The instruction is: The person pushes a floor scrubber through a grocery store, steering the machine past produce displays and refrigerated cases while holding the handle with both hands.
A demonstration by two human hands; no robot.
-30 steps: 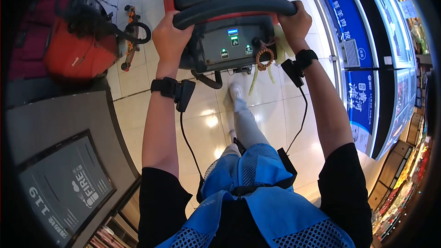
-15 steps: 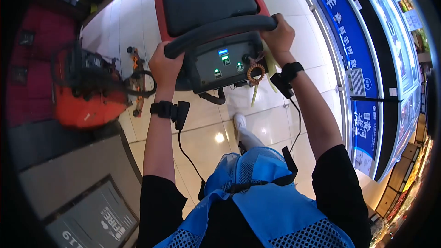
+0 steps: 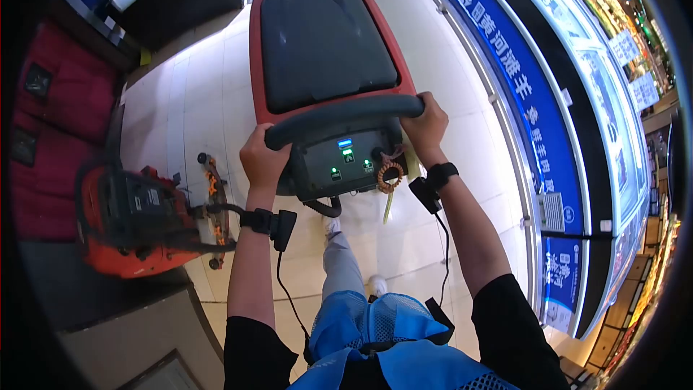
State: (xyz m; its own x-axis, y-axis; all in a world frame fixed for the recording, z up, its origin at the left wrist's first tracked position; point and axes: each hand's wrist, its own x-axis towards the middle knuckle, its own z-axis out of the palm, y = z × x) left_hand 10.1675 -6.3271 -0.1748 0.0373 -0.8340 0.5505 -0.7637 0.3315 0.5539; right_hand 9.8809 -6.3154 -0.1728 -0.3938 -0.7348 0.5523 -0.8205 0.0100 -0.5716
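Note:
A red and black floor machine [image 3: 328, 36] stands in front of me on the tiled floor. My left hand [image 3: 264, 157] is wrapped round the left end of its curved black handlebar [image 3: 346, 112]. The right end of the bar is in my right hand [image 3: 426, 124], with the fingers closed. Between my hands, the control panel [image 3: 339, 162] shows a blue display and several green lights. A coiled orange cord [image 3: 390, 178] hangs at the panel's right side. Black straps with small devices circle both wrists.
Another red machine [image 3: 130, 220] is at the left, beside dark red seats [image 3: 61, 115]. Blue-fronted display cases [image 3: 520, 94] with a rail run along the right. A dark counter [image 3: 180, 3] stands at the upper left. Pale floor tiles [image 3: 173, 108] lie around the machine.
The floor machine and both my hands appear lower in view, with more of the machine's front visible. My feet have changed position. Both hands keep their hold on the bar.

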